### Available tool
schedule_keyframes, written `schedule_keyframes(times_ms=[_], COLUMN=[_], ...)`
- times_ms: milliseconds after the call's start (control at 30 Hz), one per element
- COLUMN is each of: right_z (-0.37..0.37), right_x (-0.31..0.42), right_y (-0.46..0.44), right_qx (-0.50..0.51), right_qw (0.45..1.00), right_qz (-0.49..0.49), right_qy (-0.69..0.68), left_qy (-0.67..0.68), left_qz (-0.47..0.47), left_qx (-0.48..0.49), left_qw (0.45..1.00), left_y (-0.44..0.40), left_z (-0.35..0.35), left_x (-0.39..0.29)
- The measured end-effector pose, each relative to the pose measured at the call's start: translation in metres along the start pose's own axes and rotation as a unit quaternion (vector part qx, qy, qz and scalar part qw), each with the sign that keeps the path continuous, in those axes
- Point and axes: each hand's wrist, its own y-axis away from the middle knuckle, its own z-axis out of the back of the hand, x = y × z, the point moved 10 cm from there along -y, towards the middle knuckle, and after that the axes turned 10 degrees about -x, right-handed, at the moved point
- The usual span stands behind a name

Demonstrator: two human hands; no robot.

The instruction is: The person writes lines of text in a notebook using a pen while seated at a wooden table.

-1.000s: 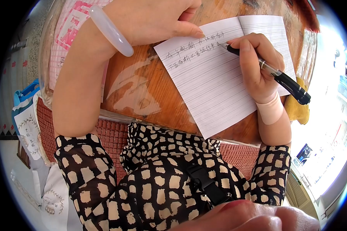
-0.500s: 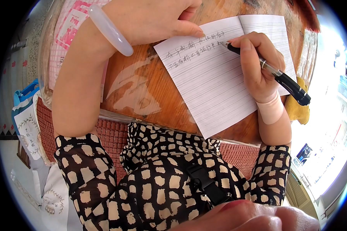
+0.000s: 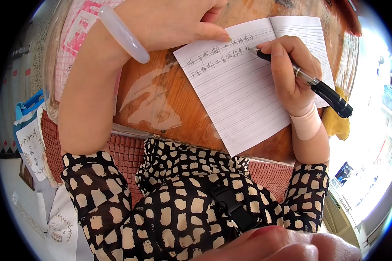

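My right hand point(image 3: 294, 74) is closed round a black and silver pen point(image 3: 329, 96), its tip on the second written line of a ruled white sheet point(image 3: 244, 108). Two lines of handwriting run across the upper left of the paper, which has a fold near its right side. My left hand point(image 3: 183, 24) lies at the sheet's top left edge, thumb extended onto the paper's edge; its other fingers are partly cut off by the frame and look curled, and whether they hold anything is hidden. A pale bangle point(image 3: 124, 35) circles the left wrist.
The wooden table point(image 3: 157, 100) has a clear cover with glare. Pink printed papers point(image 3: 80, 30) lie at the left, partly under my left arm. A yellow-brown object point(image 3: 335, 124) is beyond my right wrist. White and blue bags point(image 3: 30, 143) stand at the far left.
The pen tip has made small strokes at the end of the second line, and the pen has shifted slightly. My left hand has stayed nearly still.
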Motion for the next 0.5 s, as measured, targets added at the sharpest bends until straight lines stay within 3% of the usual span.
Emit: schedule_keyframes(times_ms=[500], right_z=[-0.0007], right_x=[0.0023], right_y=[0.0006], right_qx=[0.007], right_qw=[1.0], right_qz=[-0.009], right_qy=[-0.005], left_qy=[-0.011], left_qz=[0.004], left_qx=[0.002], left_qw=[1.0], left_y=[0.0005], left_z=[-0.0013], left_x=[0.0018])
